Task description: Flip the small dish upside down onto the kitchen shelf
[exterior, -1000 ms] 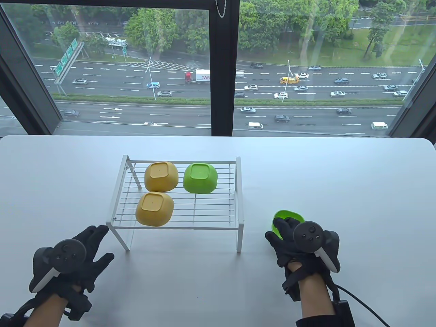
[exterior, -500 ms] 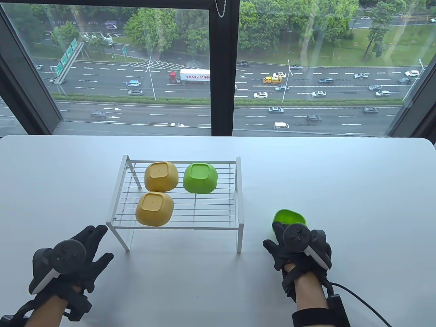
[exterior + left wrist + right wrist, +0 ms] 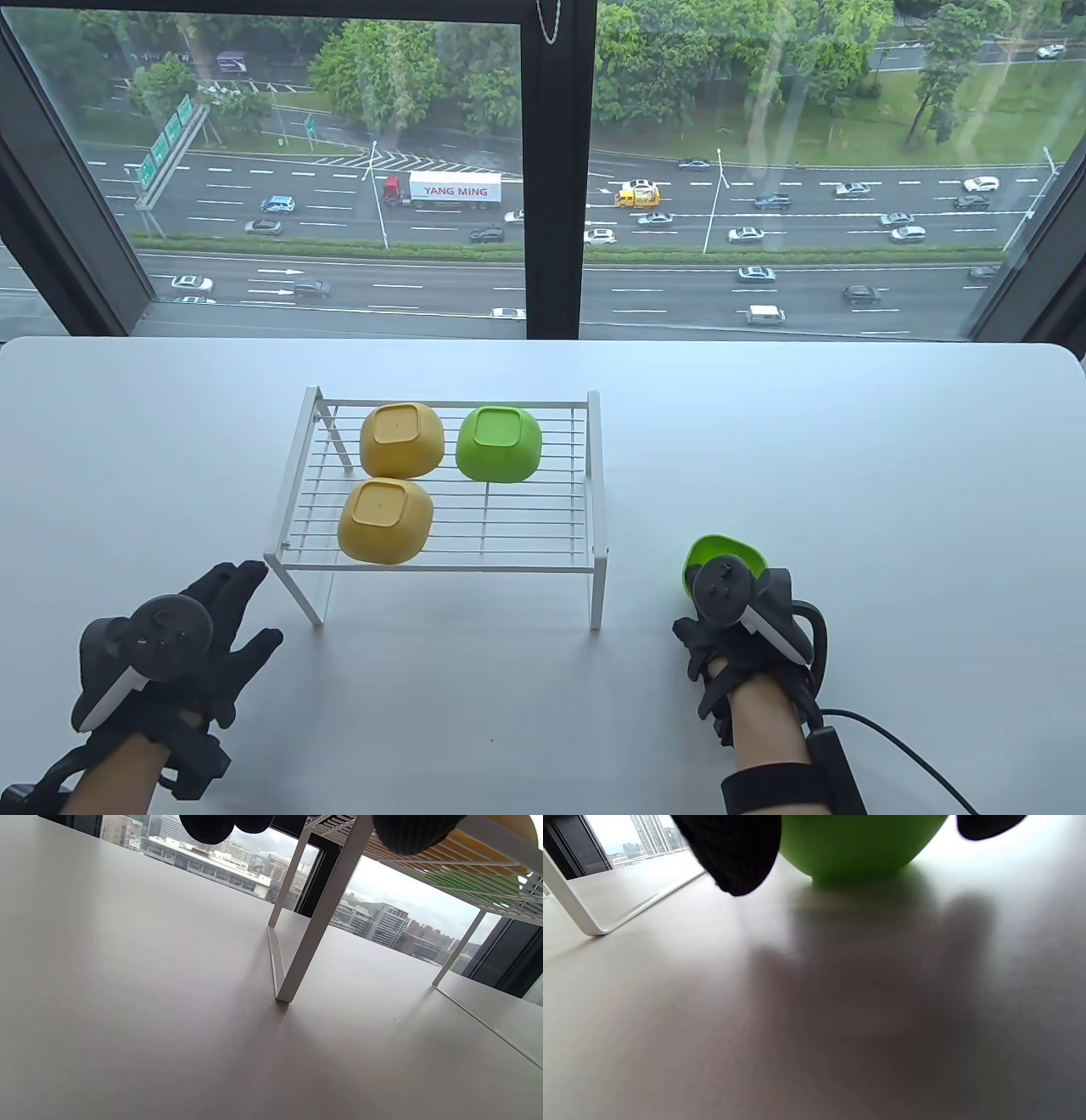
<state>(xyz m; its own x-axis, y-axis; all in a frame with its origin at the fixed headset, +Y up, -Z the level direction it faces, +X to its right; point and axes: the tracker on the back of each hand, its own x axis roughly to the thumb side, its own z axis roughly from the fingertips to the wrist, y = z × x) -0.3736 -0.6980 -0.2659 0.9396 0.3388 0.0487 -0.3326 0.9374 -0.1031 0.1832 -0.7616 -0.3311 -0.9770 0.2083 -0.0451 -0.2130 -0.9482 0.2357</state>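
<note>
left hand point(image 3: 182, 658) flat on table point(image 3: 848, 475), fingers point(image 3: 233, 586) spread, holding nothing, just by shelf leg | kitchen shelf point(image 3: 441, 552): two yellow dishes point(image 3: 400, 439), one green dish point(image 3: 498, 443), all upside down | small dish point(image 3: 725, 550) green, upright on table right of shelf | right hand point(image 3: 742, 632) at its near side, grip: cannot tell

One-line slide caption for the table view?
Right hand on upright green plastic dish beside white wire shelf holding three upturned dishes; left hand rests nearby.

white table point(image 3: 848, 441), window point(image 3: 339, 170) overlooking busy highway point(image 3: 764, 289)
</note>
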